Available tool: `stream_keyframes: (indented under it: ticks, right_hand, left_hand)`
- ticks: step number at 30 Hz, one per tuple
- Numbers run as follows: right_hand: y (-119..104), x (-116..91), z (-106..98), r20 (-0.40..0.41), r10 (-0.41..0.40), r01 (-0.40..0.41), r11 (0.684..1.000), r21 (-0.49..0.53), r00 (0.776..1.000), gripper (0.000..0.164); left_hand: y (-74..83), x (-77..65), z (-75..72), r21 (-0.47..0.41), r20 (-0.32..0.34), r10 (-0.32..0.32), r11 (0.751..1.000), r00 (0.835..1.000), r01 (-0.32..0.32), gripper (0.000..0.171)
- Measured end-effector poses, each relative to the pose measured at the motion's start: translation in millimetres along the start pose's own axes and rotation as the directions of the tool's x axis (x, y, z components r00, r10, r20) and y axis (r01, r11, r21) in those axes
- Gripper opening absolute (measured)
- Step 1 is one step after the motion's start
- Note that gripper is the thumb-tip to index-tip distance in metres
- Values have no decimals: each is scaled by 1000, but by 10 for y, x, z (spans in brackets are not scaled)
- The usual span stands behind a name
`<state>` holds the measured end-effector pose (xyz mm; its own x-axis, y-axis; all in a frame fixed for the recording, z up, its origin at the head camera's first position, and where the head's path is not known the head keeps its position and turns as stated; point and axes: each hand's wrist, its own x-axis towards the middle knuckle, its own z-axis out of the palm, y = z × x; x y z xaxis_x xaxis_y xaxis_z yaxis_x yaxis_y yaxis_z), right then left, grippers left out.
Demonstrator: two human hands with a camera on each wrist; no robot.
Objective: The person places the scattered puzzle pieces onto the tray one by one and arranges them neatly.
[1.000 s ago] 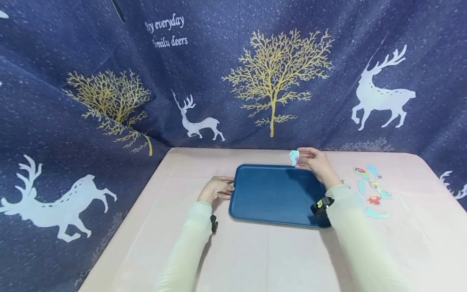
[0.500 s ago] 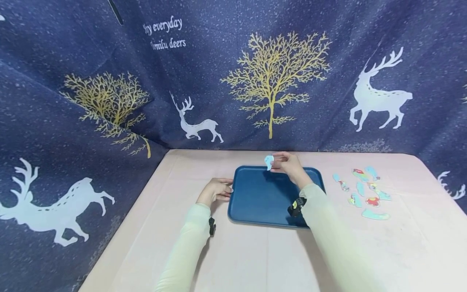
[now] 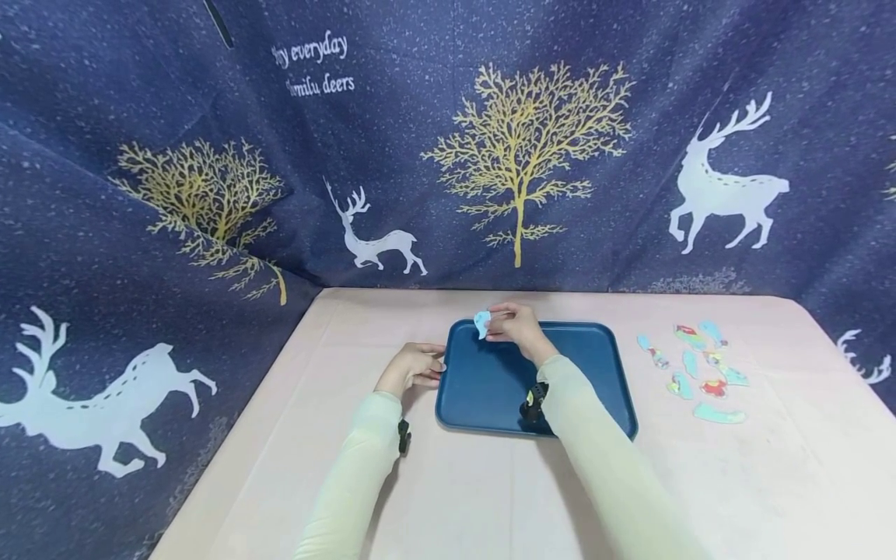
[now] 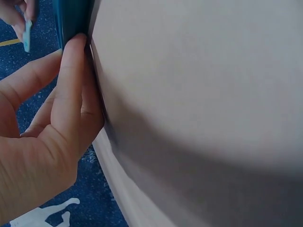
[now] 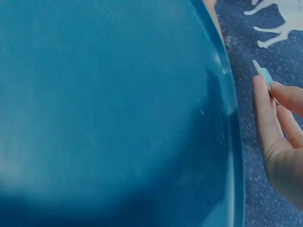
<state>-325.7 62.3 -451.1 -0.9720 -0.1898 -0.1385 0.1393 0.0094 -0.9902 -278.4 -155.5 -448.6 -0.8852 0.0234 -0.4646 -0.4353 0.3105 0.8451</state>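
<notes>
My right hand [image 3: 519, 327] pinches a small light-blue puzzle piece [image 3: 481, 323] between thumb and fingertips. It holds the piece above the far left corner of the dark blue tray [image 3: 584, 362]. In the right wrist view the thin piece [image 5: 265, 75] appears nearly edge-on. At the tray's left edge my left hand [image 3: 411, 365] grips the rim. The left wrist view has its fingertips against the tray rim [image 4: 73, 19], with part of the fingers hidden behind one another. My right forearm covers part of the tray's near side.
Several loose puzzle pieces [image 3: 714, 386], in light blue, red and yellow, lie on the pink tablecloth [image 3: 791, 467] right of the tray. A dark blue curtain [image 3: 392, 140] with deer and trees hangs behind the table and along its left side.
My right hand has carried the puzzle piece leftward across the tray's far edge and slightly lower, toward the far left corner. The left hand stays at the tray's left rim.
</notes>
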Motion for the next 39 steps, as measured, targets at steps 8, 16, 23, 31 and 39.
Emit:
stream_keyframes:
  ticks: [8,16,23,31,39]
  right_hand:
    - [76,89,194,-17,33,-33,999,20,999,42]
    - [134,121,332,-25,86,-85,996,31,996,37]
    - [163,120,369,-48,95,-96,995,-21,994,32]
    - [204,154,417,-65,41,-49,991,-121,997,31]
    - [193,202,473,-112,34,-60,970,-236,993,28]
  left_hand:
    - [14,4,-5,10,-4,4,1000,1000,-4,50]
    - [0,6,13,-5,-5,4,1000,1000,-4,51]
    - [9,1,22,-12,-6,2,1000,1000,-2,52]
    - [10,-4,17,5,-7,-7,1000,1000,7,51]
    - [19,4,17,18,-11,-5,1000,1000,6,51]
